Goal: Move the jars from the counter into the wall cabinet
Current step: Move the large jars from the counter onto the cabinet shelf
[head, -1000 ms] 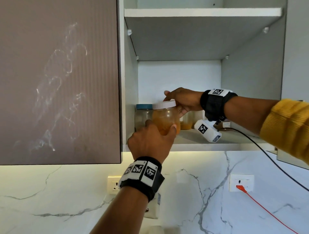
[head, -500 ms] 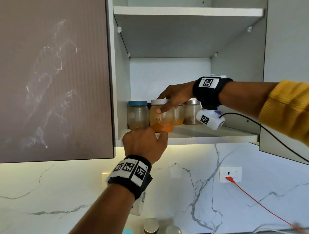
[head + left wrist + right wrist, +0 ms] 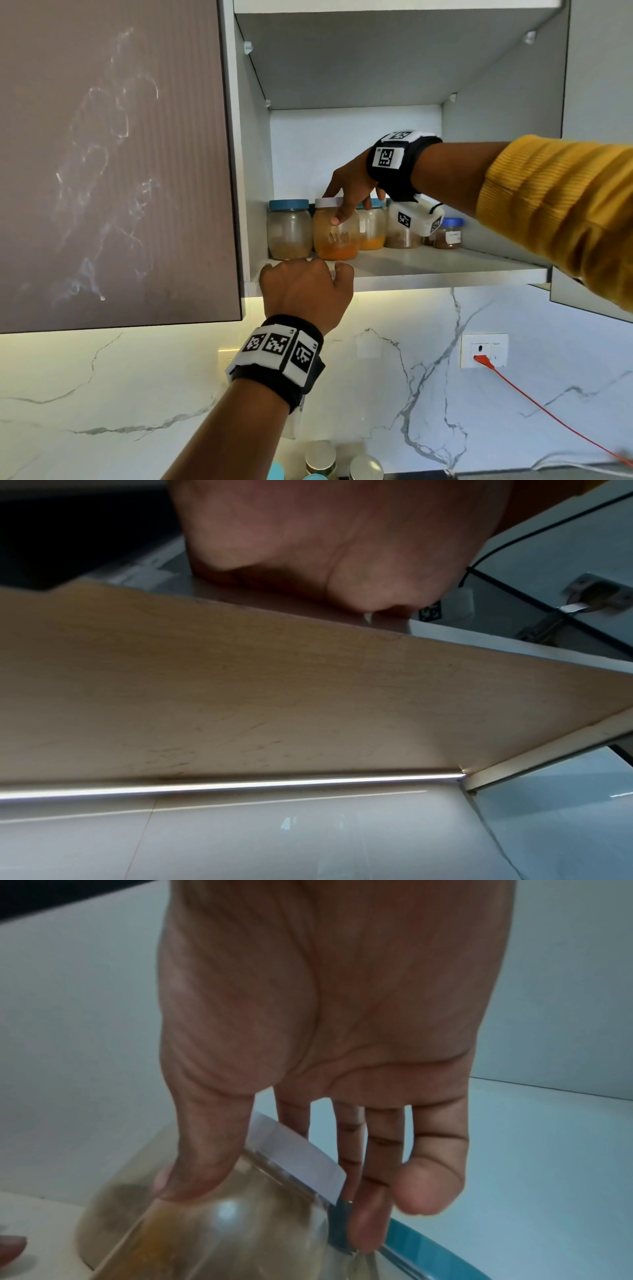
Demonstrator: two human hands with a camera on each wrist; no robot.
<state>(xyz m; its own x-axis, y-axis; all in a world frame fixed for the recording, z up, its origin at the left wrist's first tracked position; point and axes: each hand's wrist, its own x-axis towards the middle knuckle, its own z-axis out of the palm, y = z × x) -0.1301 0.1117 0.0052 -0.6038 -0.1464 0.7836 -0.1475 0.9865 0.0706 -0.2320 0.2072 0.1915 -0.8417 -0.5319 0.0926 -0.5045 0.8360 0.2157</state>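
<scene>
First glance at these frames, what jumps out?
The right hand reaches into the open wall cabinet, thumb and fingers draped over the white-lidded jar of orange powder on the lower shelf. The left hand rests at the shelf's front edge below it. More jars line the shelf, such as the blue-lidded jar at far left.

Head view bright, sharp; warm glow under cabinet; wrist views dim, soft, edge-warped.

A white marble-veined wall fills the lower frame, lit from above by a warm strip; a socket with red cable sits lower right.
</scene>
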